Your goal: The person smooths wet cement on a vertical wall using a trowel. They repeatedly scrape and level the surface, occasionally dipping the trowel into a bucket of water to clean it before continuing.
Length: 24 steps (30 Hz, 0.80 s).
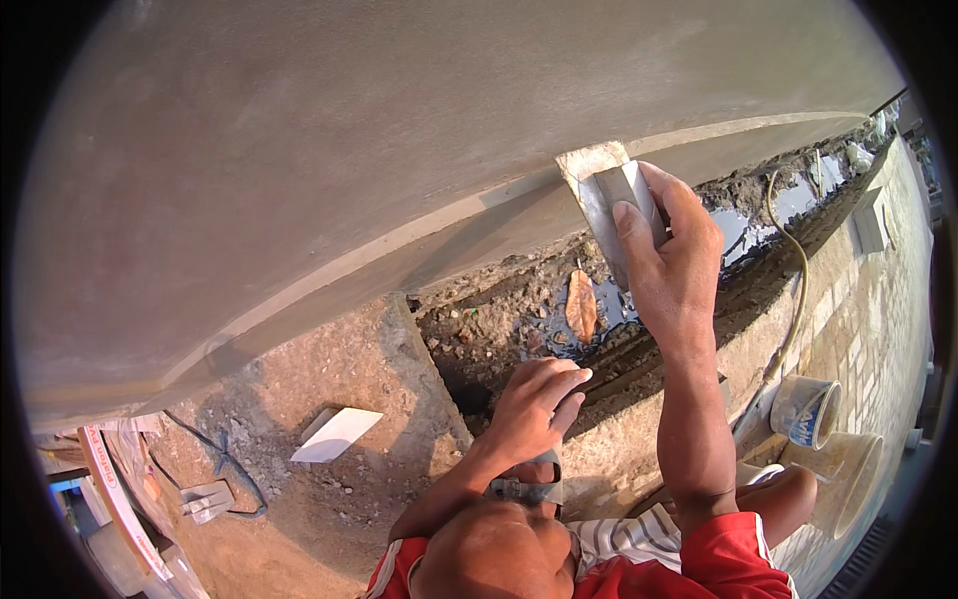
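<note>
My right hand [679, 265] is closed around the grip of a flat plastering trowel [607, 225], fingers on one side and thumb on the other. The trowel's far end, crusted with pale material, touches or nearly touches the narrow ledge [419, 230] along the base of the smooth grey wall [399, 110]. My left hand [539, 404] is held above my knee and foot, beside the ditch, its fingers loosely bent and apart with nothing seen in them. Pale dust marks its fingertips.
Below the wall runs a muddy ditch [499, 329] with water and a brown leaf [581, 305]. A white-edged block [337, 435] and another trowel-like tool [208, 501] lie at left. Buckets [804, 411], a hose [801, 280] and a grey block [871, 222] are at right.
</note>
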Each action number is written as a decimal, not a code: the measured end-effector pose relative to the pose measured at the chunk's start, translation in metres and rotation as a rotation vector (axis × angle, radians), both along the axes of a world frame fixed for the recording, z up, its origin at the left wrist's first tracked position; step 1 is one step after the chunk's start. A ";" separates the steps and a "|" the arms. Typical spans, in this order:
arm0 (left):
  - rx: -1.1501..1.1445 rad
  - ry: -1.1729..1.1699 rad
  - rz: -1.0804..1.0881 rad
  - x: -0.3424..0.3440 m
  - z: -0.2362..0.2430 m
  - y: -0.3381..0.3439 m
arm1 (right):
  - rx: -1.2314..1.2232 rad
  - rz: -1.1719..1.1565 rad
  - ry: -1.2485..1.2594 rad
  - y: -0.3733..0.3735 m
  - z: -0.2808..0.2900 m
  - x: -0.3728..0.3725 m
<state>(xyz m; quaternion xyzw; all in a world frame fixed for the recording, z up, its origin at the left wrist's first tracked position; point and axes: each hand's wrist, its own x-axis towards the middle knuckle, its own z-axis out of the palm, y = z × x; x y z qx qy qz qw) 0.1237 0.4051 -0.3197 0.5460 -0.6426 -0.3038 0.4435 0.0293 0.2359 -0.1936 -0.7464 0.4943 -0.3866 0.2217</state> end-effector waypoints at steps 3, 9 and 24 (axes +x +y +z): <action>-0.015 -0.013 0.009 0.001 0.002 0.000 | -0.079 0.027 0.038 0.008 -0.009 0.019; 0.010 -0.013 0.013 0.005 0.001 0.004 | -0.143 0.047 0.037 0.016 -0.037 0.039; 0.190 -0.058 -0.103 0.001 -0.016 0.008 | -0.049 0.206 0.190 0.039 -0.017 0.070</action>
